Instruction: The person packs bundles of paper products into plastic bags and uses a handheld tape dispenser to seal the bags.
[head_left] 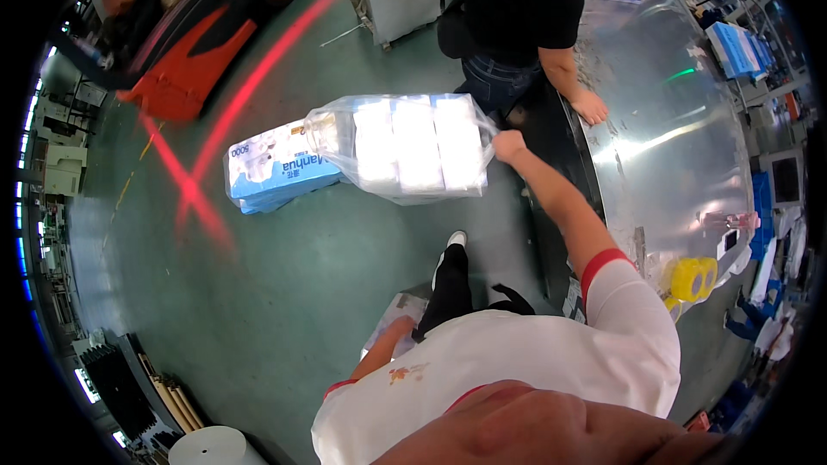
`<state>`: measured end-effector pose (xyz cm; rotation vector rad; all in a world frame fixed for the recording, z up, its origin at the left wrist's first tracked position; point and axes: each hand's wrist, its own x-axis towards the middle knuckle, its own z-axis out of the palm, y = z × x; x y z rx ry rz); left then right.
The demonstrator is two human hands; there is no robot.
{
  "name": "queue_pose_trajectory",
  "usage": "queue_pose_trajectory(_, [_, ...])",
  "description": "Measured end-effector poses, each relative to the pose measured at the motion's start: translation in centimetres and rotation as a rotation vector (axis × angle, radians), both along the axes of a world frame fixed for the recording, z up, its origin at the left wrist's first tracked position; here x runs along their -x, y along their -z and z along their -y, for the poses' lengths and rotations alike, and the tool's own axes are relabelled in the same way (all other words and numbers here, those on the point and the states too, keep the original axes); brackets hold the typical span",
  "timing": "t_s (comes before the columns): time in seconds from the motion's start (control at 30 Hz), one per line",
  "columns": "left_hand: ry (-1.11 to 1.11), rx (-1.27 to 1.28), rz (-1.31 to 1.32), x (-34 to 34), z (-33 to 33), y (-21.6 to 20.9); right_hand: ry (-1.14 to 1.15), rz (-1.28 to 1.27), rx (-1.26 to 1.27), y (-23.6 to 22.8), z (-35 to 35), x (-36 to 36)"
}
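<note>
My right hand (510, 146) is closed on the gathered end of a clear plastic bag (332, 133). Inside the bag, several white packs (418, 145) sit side by side. The bag's other end meets a blue-and-white printed package (280, 164) on the left, partly overlapping it. Low beside my dark-trousered leg is my left hand (399, 327), next to a pale, shiny plastic-wrapped thing (405, 306). Its fingers are too hidden to show whether they grip that thing.
A metal-topped table (663, 155) stands on the right, with yellow tape rolls (689, 280) on it. A person in black (525, 9) rests one hand on its edge. An orange forklift (189, 60) is at upper left, near red light lines on the green floor.
</note>
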<state>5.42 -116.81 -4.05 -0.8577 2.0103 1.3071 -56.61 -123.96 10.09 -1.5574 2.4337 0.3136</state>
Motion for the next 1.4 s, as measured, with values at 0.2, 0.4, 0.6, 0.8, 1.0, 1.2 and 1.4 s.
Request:
queue_pose_trajectory(0.2, [-0.172,0.216,0.015,10.7,1.3,-1.1,0.245,0.223,0.108,-3.1,-5.6,-6.5])
queue_pose_trajectory(0.4, [-0.619,-0.233,-0.369,17.1,-2.2,-1.0,0.118,0.248,-0.018,-4.5,-19.1,-10.0])
queue_pose_trajectory(0.6, [-0.778,-0.343,-0.36,14.6,-15.0,-1.7,-0.064,0.239,-0.064,-2.6,-32.4,-17.8])
queue_pose_trajectory(0.8, [-0.667,-0.312,-0.438,11.0,-28.2,-5.6,-0.079,0.246,-0.14,-2.7,-40.7,-23.3])
queue_pose_trajectory(1.0, [-0.471,-0.264,-0.462,5.3,-32.6,-5.6,0.04,0.202,-0.13,-4.3,-48.4,-28.1])
queue_pose_trajectory(1.2, [-0.237,-0.221,-0.453,-2.0,-34.8,-5.1,0.489,0.314,-0.061,-1.5,-58.7,-35.5])
queue_pose_trajectory(1.4, [0.143,-0.144,-0.463,-14.2,-37.6,-4.4,0.782,0.335,-0.023,0.8,-64.3,-49.2])
